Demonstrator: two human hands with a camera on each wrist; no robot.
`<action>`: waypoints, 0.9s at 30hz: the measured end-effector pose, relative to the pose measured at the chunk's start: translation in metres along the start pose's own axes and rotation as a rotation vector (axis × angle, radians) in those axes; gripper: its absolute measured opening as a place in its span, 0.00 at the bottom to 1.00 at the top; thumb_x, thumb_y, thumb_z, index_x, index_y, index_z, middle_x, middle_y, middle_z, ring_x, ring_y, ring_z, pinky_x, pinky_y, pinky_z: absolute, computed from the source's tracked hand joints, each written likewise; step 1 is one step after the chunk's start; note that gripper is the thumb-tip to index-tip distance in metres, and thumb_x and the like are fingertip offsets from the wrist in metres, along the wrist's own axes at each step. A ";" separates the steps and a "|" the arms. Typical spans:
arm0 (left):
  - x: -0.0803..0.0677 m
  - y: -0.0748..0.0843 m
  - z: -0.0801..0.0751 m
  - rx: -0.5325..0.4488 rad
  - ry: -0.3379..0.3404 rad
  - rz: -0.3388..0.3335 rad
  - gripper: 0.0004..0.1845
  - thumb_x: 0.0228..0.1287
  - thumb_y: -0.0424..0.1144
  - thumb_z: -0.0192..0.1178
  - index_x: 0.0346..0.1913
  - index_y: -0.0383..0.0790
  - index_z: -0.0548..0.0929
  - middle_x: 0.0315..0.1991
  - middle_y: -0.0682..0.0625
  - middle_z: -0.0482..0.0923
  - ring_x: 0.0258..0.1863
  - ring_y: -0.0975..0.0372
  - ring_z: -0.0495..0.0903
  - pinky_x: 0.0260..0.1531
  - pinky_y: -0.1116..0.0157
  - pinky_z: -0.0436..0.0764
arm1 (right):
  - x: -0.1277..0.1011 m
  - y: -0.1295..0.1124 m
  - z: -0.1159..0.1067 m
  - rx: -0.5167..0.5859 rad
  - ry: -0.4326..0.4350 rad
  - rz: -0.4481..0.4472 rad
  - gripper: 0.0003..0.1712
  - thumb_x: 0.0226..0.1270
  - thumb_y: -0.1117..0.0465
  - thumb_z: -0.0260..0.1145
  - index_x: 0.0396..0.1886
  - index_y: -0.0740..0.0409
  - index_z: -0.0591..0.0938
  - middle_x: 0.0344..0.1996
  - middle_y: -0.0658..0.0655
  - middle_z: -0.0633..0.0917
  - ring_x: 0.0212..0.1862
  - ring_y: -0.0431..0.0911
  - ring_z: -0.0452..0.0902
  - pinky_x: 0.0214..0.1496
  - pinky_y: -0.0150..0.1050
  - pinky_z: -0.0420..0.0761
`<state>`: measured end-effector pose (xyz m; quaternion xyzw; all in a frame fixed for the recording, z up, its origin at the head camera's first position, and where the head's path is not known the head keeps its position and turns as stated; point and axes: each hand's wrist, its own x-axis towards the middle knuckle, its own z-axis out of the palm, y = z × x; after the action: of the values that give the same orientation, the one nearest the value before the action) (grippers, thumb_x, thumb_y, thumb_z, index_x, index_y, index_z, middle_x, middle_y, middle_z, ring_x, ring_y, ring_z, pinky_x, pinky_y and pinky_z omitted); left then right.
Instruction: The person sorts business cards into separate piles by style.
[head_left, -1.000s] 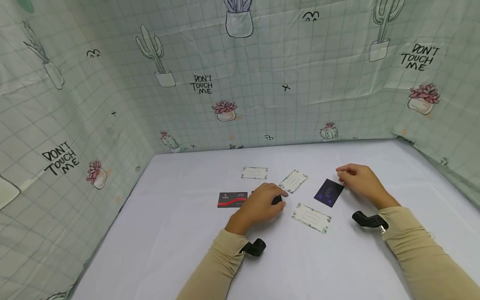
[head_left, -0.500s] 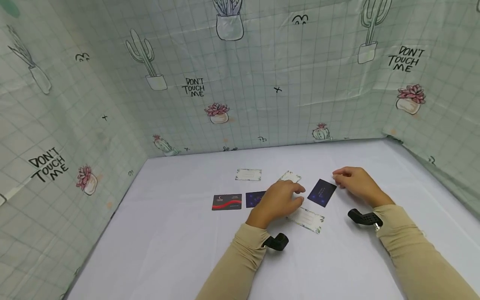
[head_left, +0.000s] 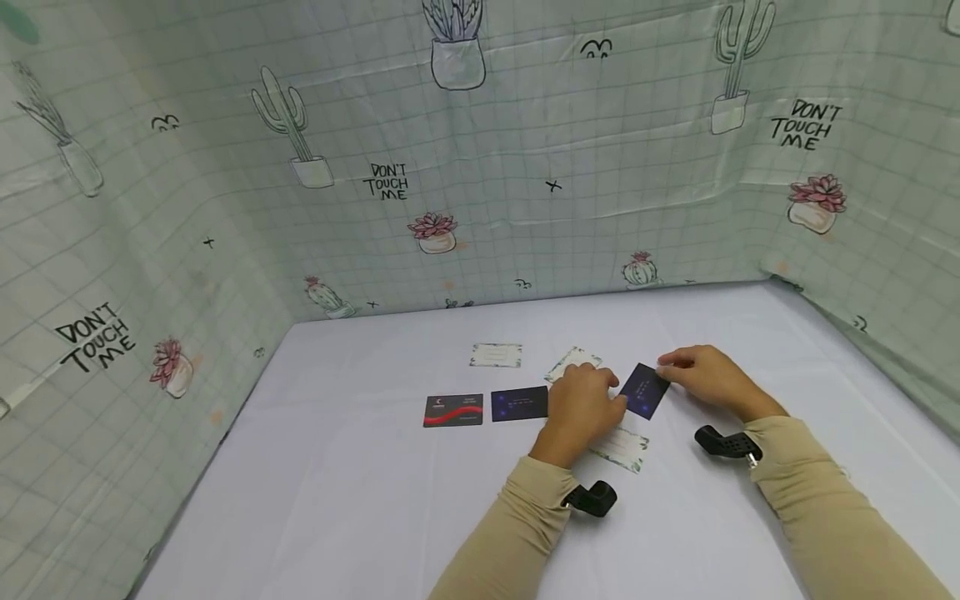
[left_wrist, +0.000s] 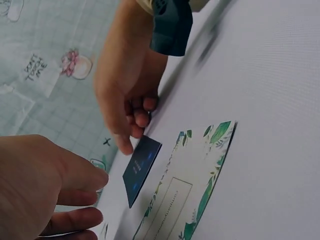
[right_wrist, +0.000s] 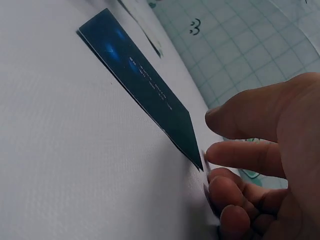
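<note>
A dark blue card [head_left: 643,392] with small print lies askew on the white table, between my two hands. My right hand [head_left: 708,382] is at its upper right corner. In the right wrist view, the thumb and index fingertips stand just off the card's end, apart from each other. My left hand [head_left: 583,414] hovers left of this card, its fingers loosely bent and nothing held. Beneath it, a white card with a leafy border [head_left: 624,450] is partly hidden in the head view. Another leafy white card [head_left: 572,362] shows behind the left hand, partly covered by the fingers.
A second dark blue card [head_left: 519,404] lies left of the left hand, beside a black card with a red wave [head_left: 453,411]. Farther back is a white card [head_left: 496,355]. A patterned cloth [head_left: 480,200] rises behind the table [head_left: 337,500].
My left hand has moved right, away from the second dark blue card, which is now uncovered, and closer to the askew blue card. The right hand has come slightly nearer that card's corner.
</note>
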<state>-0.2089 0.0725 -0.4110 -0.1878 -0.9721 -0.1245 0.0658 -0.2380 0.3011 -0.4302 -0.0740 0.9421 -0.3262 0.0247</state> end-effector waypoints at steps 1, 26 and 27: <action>0.000 0.002 0.001 0.012 0.010 -0.003 0.14 0.63 0.56 0.66 0.48 0.58 0.89 0.42 0.57 0.84 0.42 0.62 0.79 0.37 0.64 0.77 | -0.001 0.000 0.000 -0.009 0.001 -0.007 0.24 0.72 0.54 0.64 0.56 0.69 0.83 0.51 0.71 0.83 0.55 0.64 0.76 0.55 0.59 0.73; -0.007 0.012 0.016 0.157 0.029 -0.024 0.20 0.60 0.64 0.66 0.42 0.54 0.90 0.39 0.55 0.80 0.43 0.60 0.76 0.48 0.56 0.71 | -0.004 -0.001 -0.005 0.093 -0.012 0.000 0.16 0.70 0.54 0.67 0.49 0.59 0.87 0.42 0.57 0.88 0.39 0.47 0.74 0.39 0.40 0.73; -0.007 0.012 0.017 0.161 0.029 -0.024 0.20 0.60 0.65 0.66 0.42 0.54 0.90 0.39 0.55 0.80 0.43 0.60 0.76 0.48 0.56 0.71 | -0.004 -0.001 -0.006 0.115 -0.015 0.007 0.15 0.71 0.54 0.67 0.49 0.59 0.87 0.40 0.56 0.87 0.37 0.46 0.74 0.37 0.39 0.73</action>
<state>-0.1996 0.0854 -0.4254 -0.1684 -0.9800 -0.0493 0.0935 -0.2343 0.3047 -0.4254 -0.0713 0.9219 -0.3790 0.0371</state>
